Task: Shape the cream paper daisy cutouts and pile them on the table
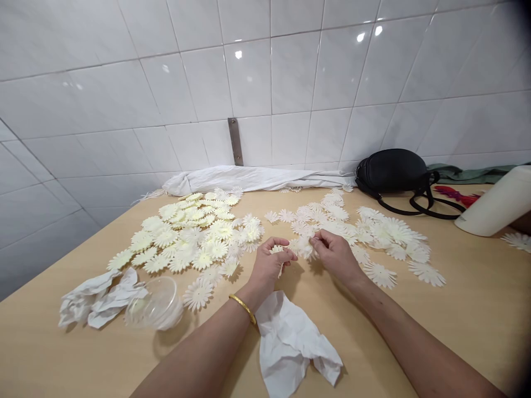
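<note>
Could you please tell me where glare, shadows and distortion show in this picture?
Head view: glare spots on the wall tiles; soft shadows on the table by the plastic cup and left hand; tile lines fan outward; right edge darkened.

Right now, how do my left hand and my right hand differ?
Your left hand has a gold bangle at its wrist; your right hand has none. Your left hand curls loosely, with pale petals showing between thumb and forefinger, while your right hand pinches a white flower cutout at the fingertips. Both hands are ungloved and near other flower cutouts.
</note>
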A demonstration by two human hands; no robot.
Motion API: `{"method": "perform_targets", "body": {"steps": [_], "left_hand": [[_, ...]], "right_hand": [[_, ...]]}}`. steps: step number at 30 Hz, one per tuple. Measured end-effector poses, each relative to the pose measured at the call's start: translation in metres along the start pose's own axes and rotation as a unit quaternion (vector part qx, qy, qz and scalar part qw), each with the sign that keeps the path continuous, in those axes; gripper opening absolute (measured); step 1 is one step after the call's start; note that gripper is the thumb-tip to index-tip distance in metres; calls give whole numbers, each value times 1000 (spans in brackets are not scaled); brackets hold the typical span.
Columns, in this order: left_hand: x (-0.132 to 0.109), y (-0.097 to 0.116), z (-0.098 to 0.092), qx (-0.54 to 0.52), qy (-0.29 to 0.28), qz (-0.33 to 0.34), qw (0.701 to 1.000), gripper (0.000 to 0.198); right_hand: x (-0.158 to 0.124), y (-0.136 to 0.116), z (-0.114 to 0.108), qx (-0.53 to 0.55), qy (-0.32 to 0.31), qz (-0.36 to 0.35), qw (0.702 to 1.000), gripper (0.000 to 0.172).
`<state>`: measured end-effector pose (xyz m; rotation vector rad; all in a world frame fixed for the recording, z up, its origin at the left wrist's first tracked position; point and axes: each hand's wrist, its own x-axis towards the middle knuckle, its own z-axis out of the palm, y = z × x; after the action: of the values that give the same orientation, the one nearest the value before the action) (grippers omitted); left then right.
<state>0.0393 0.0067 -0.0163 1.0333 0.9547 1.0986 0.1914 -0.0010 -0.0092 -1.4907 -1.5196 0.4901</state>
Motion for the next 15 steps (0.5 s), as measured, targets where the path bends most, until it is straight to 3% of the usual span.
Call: {"method": "perform_targets", "body": {"steps": [3, 7, 10, 15], "left_hand": [[1, 1, -1, -3, 0, 8, 1000, 22], [-1, 0, 1, 11, -55, 7, 998, 29], [-2, -1, 3, 25, -44, 3, 999, 22], [2, -1, -1, 24, 17, 11, 1000, 19]], "right_hand": [[2, 1, -2, 14, 0, -3, 1000, 22], [-5, -8, 3, 11, -41, -55, 998, 20], [-8, -12, 7, 3, -54, -81, 995, 22], [1, 1, -2, -32, 29, -36, 998, 24]]}}
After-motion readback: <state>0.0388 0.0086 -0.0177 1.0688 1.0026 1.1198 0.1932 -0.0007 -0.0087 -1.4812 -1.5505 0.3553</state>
